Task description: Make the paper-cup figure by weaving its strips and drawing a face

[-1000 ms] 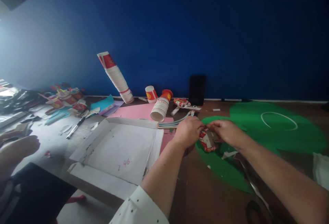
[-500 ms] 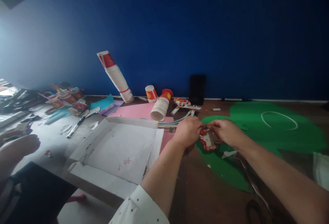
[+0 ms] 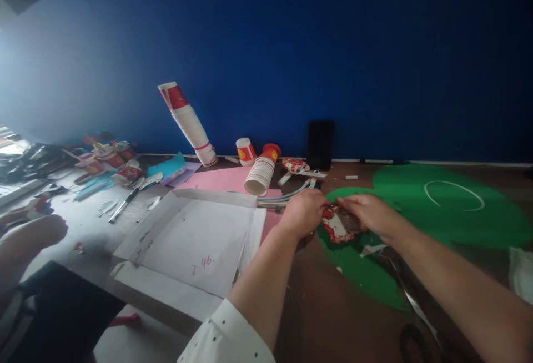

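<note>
Left hand [image 3: 305,211] is closed on the upper left edge of a small red and white piece [image 3: 339,227], its fingertips partly hidden. Right hand [image 3: 366,213] is at the piece's upper right, thumb and fingers close together; cannot tell whether they pinch the piece itself or something small at its edge. Piece is between the two hands, over the left part of a green sheet [image 3: 458,227] (can't tell if it touches the sheet), pale side showing, red crumpled rim around it.

White scrap [image 3: 372,250] lies on the green, just near of the right hand. Scissors [image 3: 418,307], partly in shadow, lie at the near right under the right forearm. A thin white loop [image 3: 453,182] lies on the right part of the green sheet.

Left of the hands: shallow white box [image 3: 195,235] with pink handwriting inside, pink paper [image 3: 216,180] beyond it. Far side: tall leaning cup stack [image 3: 189,124], single red and white cup [image 3: 245,152], tipped stack of cups [image 3: 259,177], another red patterned piece [image 3: 294,164], black phone [image 3: 320,145] standing against the blue wall [image 3: 333,46].

Far left: more decorated cups [image 3: 110,159] and blue paper [image 3: 170,166]. Another person's hand [image 3: 33,232], blurred, is at the left edge.
</note>
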Demonstrator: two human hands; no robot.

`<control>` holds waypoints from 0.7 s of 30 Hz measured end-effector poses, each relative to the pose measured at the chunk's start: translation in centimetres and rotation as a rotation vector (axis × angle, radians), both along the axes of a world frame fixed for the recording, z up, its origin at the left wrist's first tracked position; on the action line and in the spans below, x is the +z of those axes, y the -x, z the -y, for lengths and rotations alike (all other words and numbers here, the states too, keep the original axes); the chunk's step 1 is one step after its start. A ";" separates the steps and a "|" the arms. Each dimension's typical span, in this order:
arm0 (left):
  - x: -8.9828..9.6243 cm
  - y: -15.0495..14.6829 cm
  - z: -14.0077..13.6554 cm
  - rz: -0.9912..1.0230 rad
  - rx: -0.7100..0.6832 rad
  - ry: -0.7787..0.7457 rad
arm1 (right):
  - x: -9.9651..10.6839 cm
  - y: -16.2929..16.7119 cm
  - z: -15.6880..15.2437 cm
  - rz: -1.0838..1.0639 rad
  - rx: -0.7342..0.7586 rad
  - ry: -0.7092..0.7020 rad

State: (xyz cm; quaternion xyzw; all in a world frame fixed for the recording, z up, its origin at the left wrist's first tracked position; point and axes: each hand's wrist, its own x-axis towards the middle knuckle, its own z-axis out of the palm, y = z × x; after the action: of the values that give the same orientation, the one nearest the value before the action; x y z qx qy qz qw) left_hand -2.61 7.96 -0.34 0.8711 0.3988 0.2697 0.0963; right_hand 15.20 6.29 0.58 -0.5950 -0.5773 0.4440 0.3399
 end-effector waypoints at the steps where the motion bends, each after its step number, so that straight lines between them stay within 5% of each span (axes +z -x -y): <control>1: 0.0 0.0 0.0 0.005 -0.001 0.001 | 0.0 0.0 0.0 -0.006 0.001 0.030; 8: -0.3 0.0 -0.1 -0.001 -0.017 0.015 | -0.8 -0.2 -0.4 -0.008 0.016 0.132; 21: -0.5 0.2 -0.3 -0.045 -0.035 0.002 | -1.9 -0.8 -0.9 0.104 0.055 0.054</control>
State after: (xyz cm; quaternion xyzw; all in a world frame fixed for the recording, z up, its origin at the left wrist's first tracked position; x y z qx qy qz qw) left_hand -2.85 8.24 -0.88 0.8837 0.3860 0.2480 0.0926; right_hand 16.04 7.19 -1.37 -0.6103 -0.5982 0.4368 0.2811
